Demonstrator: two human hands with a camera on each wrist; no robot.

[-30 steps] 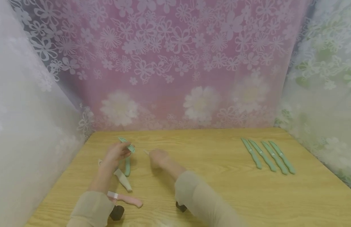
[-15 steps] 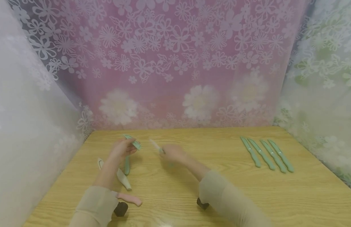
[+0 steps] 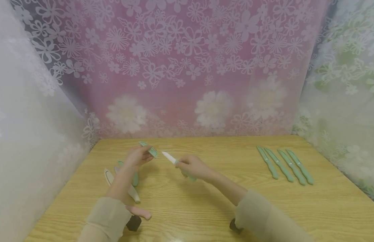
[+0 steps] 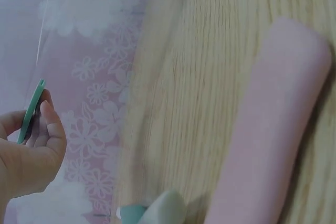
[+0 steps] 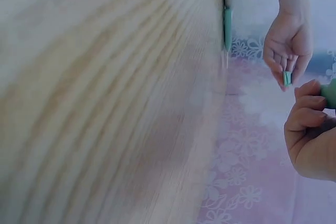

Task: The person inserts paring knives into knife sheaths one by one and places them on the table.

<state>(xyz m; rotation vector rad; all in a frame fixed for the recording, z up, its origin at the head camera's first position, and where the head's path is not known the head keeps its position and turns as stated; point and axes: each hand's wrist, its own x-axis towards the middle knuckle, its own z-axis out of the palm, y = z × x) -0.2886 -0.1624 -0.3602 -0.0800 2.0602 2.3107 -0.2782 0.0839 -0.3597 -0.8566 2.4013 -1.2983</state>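
Note:
My left hand (image 3: pixel 138 157) pinches a green knife sheath (image 3: pixel 152 153) above the table's far left part. To its right, my right hand (image 3: pixel 195 167) grips a paring knife by its green handle (image 3: pixel 191 178). The knife's bare white blade (image 3: pixel 169 157) points at the sheath's near end, with a small gap between them. In the left wrist view the thin blade (image 4: pixel 42 32) stands in line with the green sheath (image 4: pixel 31 111). The right wrist view shows the fingers of my right hand (image 5: pixel 315 135) curled round the green handle (image 5: pixel 329 94).
Below my left forearm lie a cream knife (image 3: pixel 133 194), a green-handled knife (image 3: pixel 135 179) and a pink-handled knife (image 3: pixel 140 212), each partly hidden. Several green knives (image 3: pixel 270 166) lie side by side at the right. Floral curtains (image 3: pixel 205 74) close off the table's back and sides.
Both hands have moved to the right, the right hand farther and a little nearer. The green-handled knife's blade has come into plain sight, while the left hand still holds the sheath.

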